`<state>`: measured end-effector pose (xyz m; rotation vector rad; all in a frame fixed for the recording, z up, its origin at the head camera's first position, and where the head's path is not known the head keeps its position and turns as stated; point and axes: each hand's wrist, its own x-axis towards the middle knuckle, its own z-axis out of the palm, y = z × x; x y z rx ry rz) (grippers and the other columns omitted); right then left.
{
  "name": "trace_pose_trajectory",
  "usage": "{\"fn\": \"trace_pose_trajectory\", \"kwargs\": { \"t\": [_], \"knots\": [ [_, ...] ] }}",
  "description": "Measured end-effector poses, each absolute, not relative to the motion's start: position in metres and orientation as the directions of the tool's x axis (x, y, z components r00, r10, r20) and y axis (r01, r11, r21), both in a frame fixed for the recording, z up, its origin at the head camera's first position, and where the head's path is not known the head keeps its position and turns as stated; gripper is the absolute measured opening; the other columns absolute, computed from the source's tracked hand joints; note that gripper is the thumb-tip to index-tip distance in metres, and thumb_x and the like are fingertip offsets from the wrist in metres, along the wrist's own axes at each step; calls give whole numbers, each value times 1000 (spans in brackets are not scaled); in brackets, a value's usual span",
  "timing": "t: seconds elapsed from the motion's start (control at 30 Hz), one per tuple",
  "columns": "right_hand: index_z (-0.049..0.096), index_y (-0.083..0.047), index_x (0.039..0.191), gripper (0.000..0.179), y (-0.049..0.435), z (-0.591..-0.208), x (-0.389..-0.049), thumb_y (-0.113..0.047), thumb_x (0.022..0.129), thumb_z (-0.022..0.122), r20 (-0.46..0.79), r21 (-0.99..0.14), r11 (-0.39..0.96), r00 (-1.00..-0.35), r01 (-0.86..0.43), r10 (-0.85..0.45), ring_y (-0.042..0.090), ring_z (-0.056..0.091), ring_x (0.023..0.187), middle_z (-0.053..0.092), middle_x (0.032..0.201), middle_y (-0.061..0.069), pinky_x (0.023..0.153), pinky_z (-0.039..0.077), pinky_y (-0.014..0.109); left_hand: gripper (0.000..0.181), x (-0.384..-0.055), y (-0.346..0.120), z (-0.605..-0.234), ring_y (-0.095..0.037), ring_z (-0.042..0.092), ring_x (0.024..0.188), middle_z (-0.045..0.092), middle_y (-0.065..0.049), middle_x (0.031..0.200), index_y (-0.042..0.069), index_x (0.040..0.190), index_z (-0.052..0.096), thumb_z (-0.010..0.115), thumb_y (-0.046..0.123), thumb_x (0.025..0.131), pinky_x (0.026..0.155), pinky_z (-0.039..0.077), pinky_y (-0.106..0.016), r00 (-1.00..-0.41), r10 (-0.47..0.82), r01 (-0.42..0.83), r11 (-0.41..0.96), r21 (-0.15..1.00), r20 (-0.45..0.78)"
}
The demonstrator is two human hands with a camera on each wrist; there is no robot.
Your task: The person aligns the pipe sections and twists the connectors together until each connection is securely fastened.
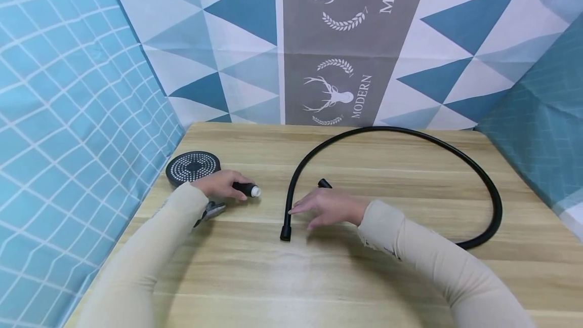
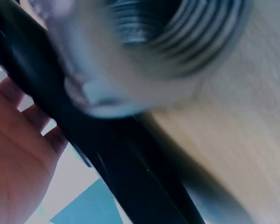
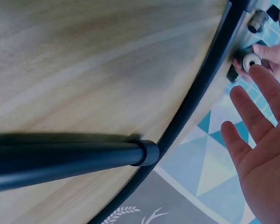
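Observation:
A black handheld shower head lies at the left of the table, its round nozzle face up. My left hand holds its handle, and the white connector end sticks out past the fingers. Below that wrist lies a metal fitting; its threaded opening looms blurred in the left wrist view. My right hand is spread over a black shower hose, fingertips at the hose near one end; whether they touch it cannot be told. The right wrist view shows those fingers loosely extended, holding nothing.
The hose loops widely across the right half of the wooden table. Its other end lies just beyond my right hand. Patterned cloth hangs behind the table, and a blue checked sheet stands along the left edge.

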<state>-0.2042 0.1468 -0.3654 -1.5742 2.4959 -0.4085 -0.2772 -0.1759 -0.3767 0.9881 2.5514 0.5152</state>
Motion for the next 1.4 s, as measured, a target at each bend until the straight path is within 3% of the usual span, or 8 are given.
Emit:
{"fn": "trace_pose_trajectory", "kwargs": {
  "t": [0.27,0.47,0.63,0.87,1.4],
  "knots": [
    [63,-13,130,52,140,-366,-203,-25,82,77,18,-277,391,-412,-878,-911,22,60,118,64,128,9,101,44,37,48,-279,-187,-385,-25,57,98,62,-19,120,2,133,58,67,26,93,87,46,-44,-745,650,546,724,422,-150],
    [62,-13,131,50,133,-372,-202,-24,84,76,0,-288,396,-414,-872,-910,24,59,120,61,131,11,102,43,39,53,-278,-190,-389,-39,55,119,57,-23,132,3,136,55,63,36,94,98,42,-54,-750,652,568,719,400,-108],
    [64,-11,129,46,125,-380,-203,-23,86,74,42,-270,364,-389,-891,-920,26,59,120,60,131,14,101,45,38,63,-276,-193,-391,-41,55,116,55,-24,133,7,141,49,53,52,96,93,43,-55,-787,609,528,750,398,-102],
    [65,-13,128,43,114,-383,-202,-20,86,74,32,-254,375,-395,-892,-918,25,57,122,60,132,12,103,43,36,58,-274,-195,-388,-40,58,113,58,-23,131,8,142,49,57,43,97,91,45,-54,-825,558,509,803,309,-91],
    [67,-14,125,40,112,-395,-208,-22,86,73,10,-222,359,-371,-906,-929,35,50,128,60,132,12,108,38,42,50,-250,-177,-345,-27,67,74,72,-13,103,14,131,60,66,41,90,67,53,-46,-671,725,733,680,-2,156]
  ]
}}
